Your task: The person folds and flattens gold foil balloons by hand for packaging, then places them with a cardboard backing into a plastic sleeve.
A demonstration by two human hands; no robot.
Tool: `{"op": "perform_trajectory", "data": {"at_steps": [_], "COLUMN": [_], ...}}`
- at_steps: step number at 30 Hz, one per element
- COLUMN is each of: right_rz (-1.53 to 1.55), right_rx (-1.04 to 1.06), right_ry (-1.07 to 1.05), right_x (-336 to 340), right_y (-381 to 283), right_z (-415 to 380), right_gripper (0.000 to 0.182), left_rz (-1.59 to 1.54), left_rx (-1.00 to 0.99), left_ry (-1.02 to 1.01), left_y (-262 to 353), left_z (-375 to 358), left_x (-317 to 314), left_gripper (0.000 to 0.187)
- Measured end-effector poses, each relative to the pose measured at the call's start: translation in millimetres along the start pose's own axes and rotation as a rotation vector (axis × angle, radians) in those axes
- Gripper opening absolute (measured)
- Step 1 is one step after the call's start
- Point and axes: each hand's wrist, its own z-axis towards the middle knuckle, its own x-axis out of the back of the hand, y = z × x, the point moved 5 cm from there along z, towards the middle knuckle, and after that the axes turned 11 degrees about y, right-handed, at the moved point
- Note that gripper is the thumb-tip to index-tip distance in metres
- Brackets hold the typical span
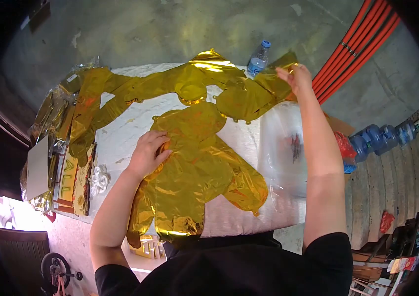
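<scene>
"Two hands touch the gold foil?"

"Yes. It spreads from the table's left edge towards the far right corner and down to the near edge. Near that corner, the right hand pinches it narrowly."

"The left hand?"

"On the foil, thumb and fingers slightly apart; I can't tell whether it grips. A bottle is by the far edge."

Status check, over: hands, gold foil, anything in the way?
Left hand on near foil. Right hand pinching far foil by its right end. Bottle right beside that end, possibly in the way.
</scene>
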Motion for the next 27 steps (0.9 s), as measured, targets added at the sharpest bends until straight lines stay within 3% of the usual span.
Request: {"op": "perform_trajectory", "data": {"at_steps": [3,5,8,9,12,15,17,21,23,25,27], "right_rz": [0.091,-0.146,-0.155,0.010,-0.134,-0.130,-0.133,-0.114,-0.066,-0.048,-0.076], "right_rx": [0.187,0.556,0.729,0.675,0.669,0.812,1.065,1.202,1.219,1.141,1.281], "right_ry": [0.100,0.140,0.326,0.348,0.299,0.346,0.341,0.326,0.086,0.024,-0.193], "right_x": [19.1,40.2,64.5,66.9,80.9,76.0,64.3,46.9,32.2,9.5,-23.2], "right_y": [-24.9,-48.7,-86.0,-94.7,-123.7,-161.3,-191.6,-231.4,-240.3,-239.6,-238.7], "right_z": [22.8,47.0,55.5,49.5,73.0,69.1,51.4,30.4,32.5,25.7,-28.2], "right_gripper": [0.012,0.011,0.012,0.013,0.014,0.018,0.019,0.021,0.023,0.024,0.023], "left_rz": [0.001,-0.011,-0.002,0.000,0.010,0.015,0.012,0.000,0.006,0.010,0.016], "left_rx": [-0.011,-0.010,-0.013,-0.012,-0.015,-0.010,-0.001,-0.009,0.002,-0.020,-0.003], "left_ry": [0.000,-0.008,-0.008,-0.007,0.002,0.006,0.001,-0.001,-0.003,-0.019,-0.017], "left_y": [0.1,0.4,0.2,0.5,0.8,1.2,1.5,0.8,-3.1,-0.4,-1.0], "left_z": [1.2,0.6,1.7,2.0,1.6,2.0,0.3,2.4,0.8,1.0,1.0], "left_x": [0.7,-0.3,-0.6,-0.5,0.7,0.3,0.6,-1.4,0.1,0.1,-0.3], "left_gripper": [0.034,0.034,0.035,0.034,0.034,0.034,0.034,0.034,0.034,0.035,0.035]}}
